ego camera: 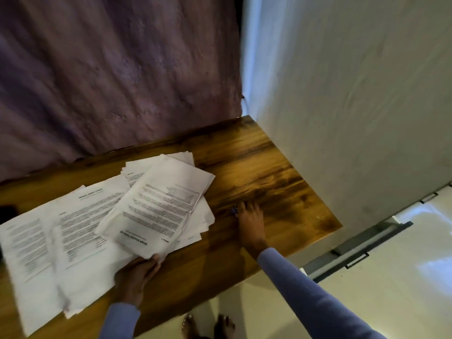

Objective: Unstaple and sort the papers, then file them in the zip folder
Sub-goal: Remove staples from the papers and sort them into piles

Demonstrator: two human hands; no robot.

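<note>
Printed white papers lie spread over the left half of a wooden table (256, 167). My left hand (137, 272) grips the near corner of one thick bundle of sheets (159, 209), which rests tilted on top of a loose pile (200, 216). Two larger printed sheets (73, 231) lie flat to the left of it. To the right of the papers, my right hand (249, 223) rests on the bare wood with its fingers stretched out. A small blue thing (234, 211) shows at its fingertips; the blur hides what it is.
A purple curtain (110, 69) hangs behind the table and a white wall (354, 94) closes in on the right. A dark object (7, 211) sits at the table's left edge. Below are a pale tiled floor, a grey metal rail (354, 248) and my bare feet (208, 325).
</note>
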